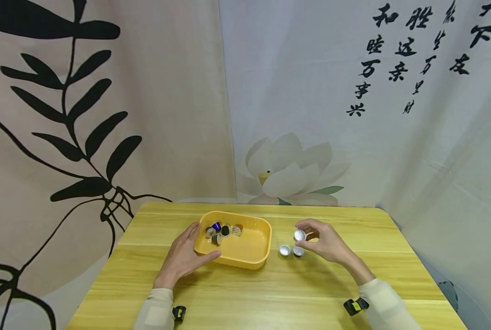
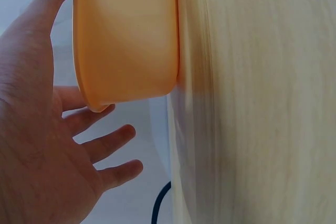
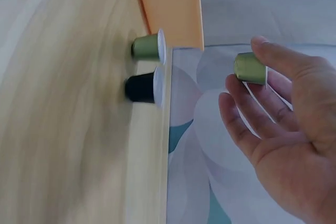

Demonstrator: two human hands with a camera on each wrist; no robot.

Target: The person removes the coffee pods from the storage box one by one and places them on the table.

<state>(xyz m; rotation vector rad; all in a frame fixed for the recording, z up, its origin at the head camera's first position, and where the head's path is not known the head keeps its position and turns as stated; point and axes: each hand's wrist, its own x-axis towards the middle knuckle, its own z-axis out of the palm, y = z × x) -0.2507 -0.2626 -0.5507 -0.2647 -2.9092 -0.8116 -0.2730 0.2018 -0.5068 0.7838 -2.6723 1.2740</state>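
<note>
Between its thumb and fingers, my right hand (image 1: 325, 240) pinches a green coffee capsule (image 3: 250, 68), foil lid up, above the table. Below it on the table stand another green capsule (image 3: 146, 48) and a black capsule (image 3: 140, 88), both upright, their silver lids facing up. To their left is a yellow plastic tray (image 1: 245, 256) with several capsules (image 1: 225, 230) in its left part, among them a dark blue one (image 1: 216, 226). My left hand (image 1: 183, 259) touches the tray's left end, its thumb at the near rim and its fingers spread and fairly straight.
All of this stands on a yellow wood-grain table (image 1: 245, 302). Behind the table hangs a printed cloth (image 1: 179, 114) with a plant, a lotus and dark characters. A small black device (image 1: 356, 306) is at the right wrist, another (image 1: 179, 313) at the left.
</note>
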